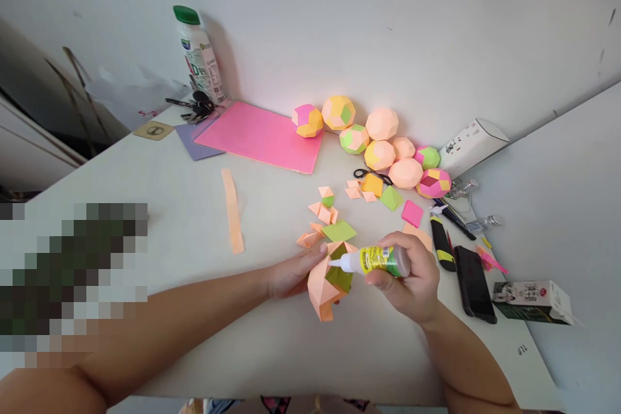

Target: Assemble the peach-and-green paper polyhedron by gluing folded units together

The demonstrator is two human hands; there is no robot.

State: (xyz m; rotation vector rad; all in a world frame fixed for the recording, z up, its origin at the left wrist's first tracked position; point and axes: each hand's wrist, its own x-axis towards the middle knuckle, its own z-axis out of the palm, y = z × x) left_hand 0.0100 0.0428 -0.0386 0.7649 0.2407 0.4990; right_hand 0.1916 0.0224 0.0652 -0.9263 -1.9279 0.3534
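My left hand [291,273] is closed around the side of a partly open paper polyhedron [323,284], peach outside and green inside. In my right hand [418,281] is a glue bottle [376,261] with a yellow and green label, held on its side. Its white nozzle points left and meets the polyhedron's open edge; whether glue is coming out cannot be made out. Just beyond lie a green paper piece [339,231] and several small folded peach paper pieces [323,212].
Finished paper balls [381,155] cluster at the back. A pink sheet [266,136], peach strip [233,210], keys [196,105] and white bottle [201,55] lie to the left. A cutter [441,242], phone [474,284], milk carton [532,302] and scissors [359,173] are rightward.
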